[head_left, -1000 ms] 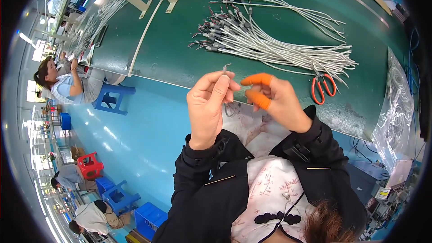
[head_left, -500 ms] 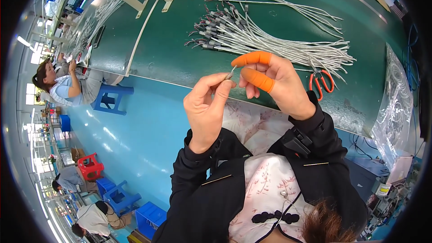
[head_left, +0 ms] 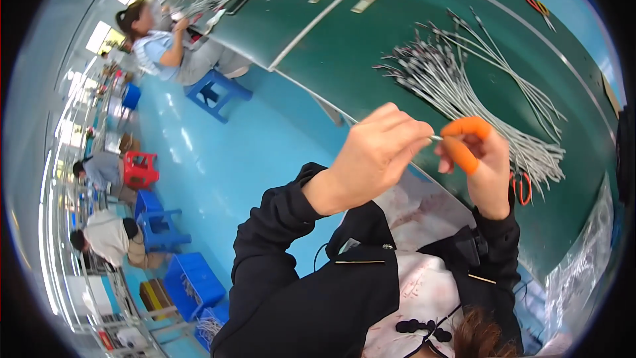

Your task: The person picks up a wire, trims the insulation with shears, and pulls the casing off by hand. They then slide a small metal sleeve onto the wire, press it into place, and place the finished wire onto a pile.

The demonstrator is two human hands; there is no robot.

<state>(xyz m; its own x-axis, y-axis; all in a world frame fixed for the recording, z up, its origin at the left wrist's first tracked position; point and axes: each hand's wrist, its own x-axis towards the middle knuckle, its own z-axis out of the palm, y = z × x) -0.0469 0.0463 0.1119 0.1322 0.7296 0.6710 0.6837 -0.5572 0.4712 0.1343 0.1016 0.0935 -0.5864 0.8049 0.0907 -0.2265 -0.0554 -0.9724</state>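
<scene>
My left hand [head_left: 384, 144] is closed, thumb and fingers pinching a thin grey-white wire end [head_left: 435, 138]. Its tip reaches across to my right hand [head_left: 487, 166], whose thumb and index finger wear orange finger cots and close around it. Most of the held piece is hidden by my fingers. Both hands are raised over the near edge of the green table [head_left: 331, 53]. Beyond them lies a thick bundle of grey-white cables [head_left: 487, 109] with dark, stripped ends. Several more cables [head_left: 520, 79] lie loosely beside it.
Orange-handled snips [head_left: 521, 187] lie by the bundle's near end, close to my right wrist. Scissors [head_left: 538, 8] rest at the far right. Clear plastic [head_left: 580, 272] hangs at the right edge. A co-worker [head_left: 169, 46] sits at the left beside a blue stool [head_left: 215, 93].
My view has swung, so the table and cables sit further right. My left hand has turned, its back now showing, and both hands have come together at the wire end.
</scene>
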